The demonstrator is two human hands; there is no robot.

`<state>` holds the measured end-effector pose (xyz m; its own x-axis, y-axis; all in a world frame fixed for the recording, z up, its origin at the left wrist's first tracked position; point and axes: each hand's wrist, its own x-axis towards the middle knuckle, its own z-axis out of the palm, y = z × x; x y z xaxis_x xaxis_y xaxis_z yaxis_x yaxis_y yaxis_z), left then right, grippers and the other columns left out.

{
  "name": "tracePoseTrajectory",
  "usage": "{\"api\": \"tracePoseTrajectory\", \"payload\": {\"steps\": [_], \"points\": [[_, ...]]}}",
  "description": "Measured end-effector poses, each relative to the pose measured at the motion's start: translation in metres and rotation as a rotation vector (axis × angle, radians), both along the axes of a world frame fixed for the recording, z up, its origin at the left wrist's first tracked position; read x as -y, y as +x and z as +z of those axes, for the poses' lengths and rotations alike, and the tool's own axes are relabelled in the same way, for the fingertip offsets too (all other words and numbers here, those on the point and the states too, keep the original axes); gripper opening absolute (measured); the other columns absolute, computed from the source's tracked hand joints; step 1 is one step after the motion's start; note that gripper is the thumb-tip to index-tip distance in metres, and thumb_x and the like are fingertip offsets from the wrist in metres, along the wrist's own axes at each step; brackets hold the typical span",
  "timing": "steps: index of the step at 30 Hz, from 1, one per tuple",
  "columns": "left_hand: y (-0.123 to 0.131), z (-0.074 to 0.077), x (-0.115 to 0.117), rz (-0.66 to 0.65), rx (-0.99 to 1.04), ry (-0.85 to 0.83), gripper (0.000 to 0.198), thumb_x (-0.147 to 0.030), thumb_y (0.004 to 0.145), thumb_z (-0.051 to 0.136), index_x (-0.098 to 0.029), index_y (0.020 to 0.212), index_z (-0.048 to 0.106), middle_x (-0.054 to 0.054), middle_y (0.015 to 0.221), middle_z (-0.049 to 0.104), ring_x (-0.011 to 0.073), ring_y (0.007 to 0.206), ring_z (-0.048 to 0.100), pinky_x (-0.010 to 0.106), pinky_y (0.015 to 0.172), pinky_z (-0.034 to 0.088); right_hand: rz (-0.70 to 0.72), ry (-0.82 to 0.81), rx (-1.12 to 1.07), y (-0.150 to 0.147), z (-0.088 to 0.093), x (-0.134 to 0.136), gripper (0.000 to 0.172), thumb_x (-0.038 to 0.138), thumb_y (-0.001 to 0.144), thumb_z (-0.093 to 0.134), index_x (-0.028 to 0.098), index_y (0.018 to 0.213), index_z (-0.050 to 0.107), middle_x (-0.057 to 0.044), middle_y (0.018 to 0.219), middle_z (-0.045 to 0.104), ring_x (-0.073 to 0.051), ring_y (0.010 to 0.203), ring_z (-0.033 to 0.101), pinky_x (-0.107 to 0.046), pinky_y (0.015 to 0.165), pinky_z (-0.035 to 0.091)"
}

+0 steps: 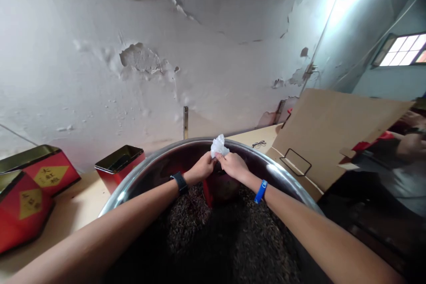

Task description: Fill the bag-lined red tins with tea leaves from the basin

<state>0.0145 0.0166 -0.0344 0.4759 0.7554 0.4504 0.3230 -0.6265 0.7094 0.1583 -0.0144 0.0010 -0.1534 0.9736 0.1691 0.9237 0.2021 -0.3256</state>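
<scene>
My left hand (202, 169) and my right hand (233, 164) meet at the far side of a big steel basin (140, 175). Both pinch a crumpled clear plastic bag (218, 145) that sticks up above the fingers. Right under the hands a red tin (216, 191) stands in the basin, sunk into a heap of dark loose tea leaves (213, 239). A black watch sits on my left wrist and a blue band on my right wrist.
Three open red tins stand on the wooden table at the left (120, 166) (43, 171) (20, 208). A cardboard sheet (333, 133) leans at the right, with another person's arm (411, 142) beyond it. Glasses (258, 144) lie on the table behind the basin. A peeling wall runs behind.
</scene>
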Motion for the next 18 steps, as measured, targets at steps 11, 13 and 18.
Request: {"api": "tracePoseTrajectory", "payload": {"steps": [11, 13, 18], "points": [[-0.023, 0.027, 0.008, -0.074, -0.094, -0.257, 0.044, -0.032, 0.075, 0.056, -0.014, 0.115, 0.051, 0.011, 0.12, 0.052, 0.0249, 0.113, 0.046, 0.038, 0.097, 0.037, 0.069, -0.05, 0.014, -0.004, 0.005, 0.0, 0.051, 0.051, 0.083, 0.033, 0.016, 0.058, 0.06, -0.005, 0.055, 0.055, -0.014, 0.052, 0.049, -0.026, 0.047, 0.025], [-0.029, 0.029, 0.011, -0.09, -0.149, -0.289, 0.057, -0.038, 0.068, 0.064, -0.016, 0.119, 0.048, 0.011, 0.125, 0.048, 0.0267, 0.115, 0.044, 0.04, 0.097, 0.036, 0.125, -0.126, 0.012, 0.001, 0.01, 0.0, 0.049, 0.053, 0.081, 0.037, 0.016, 0.057, 0.058, -0.001, 0.05, 0.049, -0.011, 0.046, 0.042, -0.025, 0.045, 0.025], [-0.024, 0.022, 0.012, -0.077, -0.17, -0.221, 0.078, -0.038, 0.058, 0.071, -0.013, 0.126, 0.04, 0.014, 0.122, 0.047, 0.0283, 0.111, 0.046, 0.042, 0.095, 0.038, 0.36, -0.388, -0.037, 0.021, 0.021, -0.005, 0.036, 0.049, 0.076, 0.049, 0.015, 0.07, 0.059, 0.003, 0.053, 0.044, -0.007, 0.045, 0.033, -0.022, 0.044, 0.026]]}}
